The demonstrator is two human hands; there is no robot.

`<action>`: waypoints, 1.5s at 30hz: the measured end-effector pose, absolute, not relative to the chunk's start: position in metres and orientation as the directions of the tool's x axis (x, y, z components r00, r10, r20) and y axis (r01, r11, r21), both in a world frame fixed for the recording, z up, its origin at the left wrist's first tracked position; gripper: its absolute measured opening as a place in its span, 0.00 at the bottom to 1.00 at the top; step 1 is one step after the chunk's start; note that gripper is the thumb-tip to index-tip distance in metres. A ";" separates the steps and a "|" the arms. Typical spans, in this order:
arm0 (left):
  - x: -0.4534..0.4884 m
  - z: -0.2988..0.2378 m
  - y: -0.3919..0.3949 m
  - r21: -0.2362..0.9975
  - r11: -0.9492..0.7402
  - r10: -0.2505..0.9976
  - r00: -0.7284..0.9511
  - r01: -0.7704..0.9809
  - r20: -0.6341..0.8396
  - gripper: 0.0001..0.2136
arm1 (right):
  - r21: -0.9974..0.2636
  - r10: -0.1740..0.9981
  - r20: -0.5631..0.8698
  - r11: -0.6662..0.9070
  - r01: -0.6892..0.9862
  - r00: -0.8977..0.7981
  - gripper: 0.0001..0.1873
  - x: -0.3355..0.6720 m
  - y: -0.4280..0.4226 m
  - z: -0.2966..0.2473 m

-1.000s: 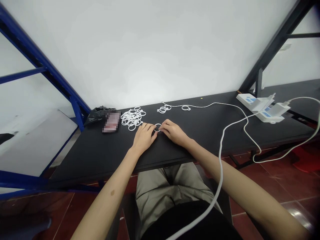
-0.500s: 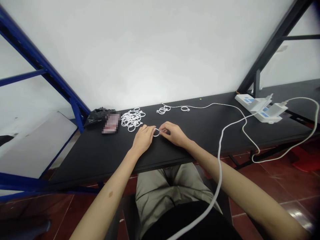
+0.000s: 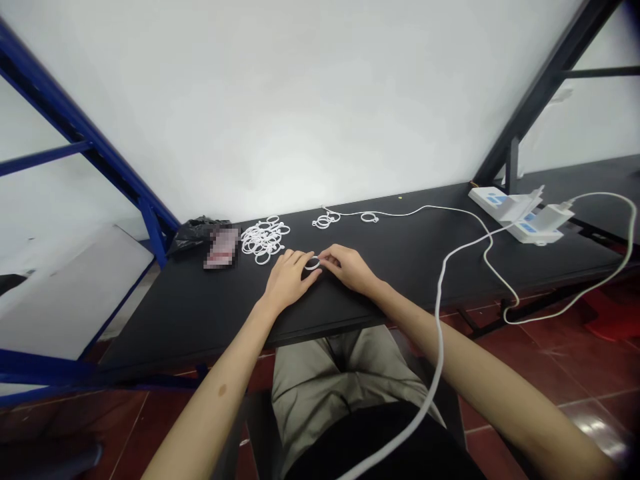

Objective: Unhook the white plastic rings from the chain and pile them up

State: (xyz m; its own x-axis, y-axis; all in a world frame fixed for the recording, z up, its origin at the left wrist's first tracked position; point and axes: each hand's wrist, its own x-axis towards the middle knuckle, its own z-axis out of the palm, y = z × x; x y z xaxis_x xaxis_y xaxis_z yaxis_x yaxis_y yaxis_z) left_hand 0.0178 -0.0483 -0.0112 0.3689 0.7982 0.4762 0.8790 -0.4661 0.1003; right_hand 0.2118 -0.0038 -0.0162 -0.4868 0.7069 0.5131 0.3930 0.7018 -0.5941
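A white curtain ring (image 3: 313,267), small and thin, is between my two hands, low over the black tabletop. My right hand (image 3: 349,268) pinches its right side between thumb and fingertips. My left hand (image 3: 289,275) is at its left side, fingers along the far edge and thumb stretched out along the near edge. Exactly where the left fingertips touch the ring is hard to make out. Beyond my left hand lies a loose pile of similar white rings (image 3: 263,240), some showing small eyelets. A few more rings (image 3: 324,221) lie farther back, with a single ring (image 3: 370,217) to their right.
A black plastic bag (image 3: 197,233) and a blurred pinkish packet (image 3: 223,248) lie at the left of the black table (image 3: 200,313). At the right stands a white power strip (image 3: 535,233) with plugged-in adapters. A white cable (image 3: 440,300) hangs across my right forearm.
My left thumb has spread away from the fingers, out to the right along the ring's near side. The ring appears tilted flatter. My right hand has barely moved.
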 end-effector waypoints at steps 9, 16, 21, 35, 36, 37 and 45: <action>0.018 -0.011 -0.048 0.117 -0.475 0.801 0.373 0.872 0.469 0.20 | -0.558 0.663 0.536 0.743 0.371 -0.521 0.07 0.212 -0.005 -0.015; 0.016 -0.011 -0.047 0.133 -0.474 0.801 0.364 0.871 0.475 0.19 | -0.587 0.678 0.520 0.725 0.360 -0.519 0.10 0.211 -0.006 -0.014; 0.016 -0.011 -0.047 0.138 -0.482 0.800 0.370 0.865 0.472 0.18 | -0.621 0.707 0.487 0.693 0.366 -0.513 0.09 0.211 -0.006 -0.015; 0.016 -0.011 -0.047 0.144 -0.488 0.797 0.372 0.861 0.476 0.18 | -0.608 0.719 0.470 0.684 0.403 -0.512 0.08 0.211 -0.007 -0.016; 0.016 -0.011 -0.047 0.143 -0.488 0.797 0.373 0.861 0.475 0.18 | -0.604 0.719 0.471 0.685 0.407 -0.511 0.08 0.212 -0.007 -0.015; 0.016 -0.011 -0.047 0.143 -0.488 0.798 0.373 0.861 0.474 0.18 | -0.601 0.719 0.472 0.686 0.410 -0.510 0.08 0.212 -0.006 -0.015; 0.016 -0.010 -0.048 0.144 -0.481 0.800 0.366 0.865 0.475 0.19 | -0.604 0.719 0.467 0.684 0.409 -0.514 0.08 0.211 -0.005 -0.014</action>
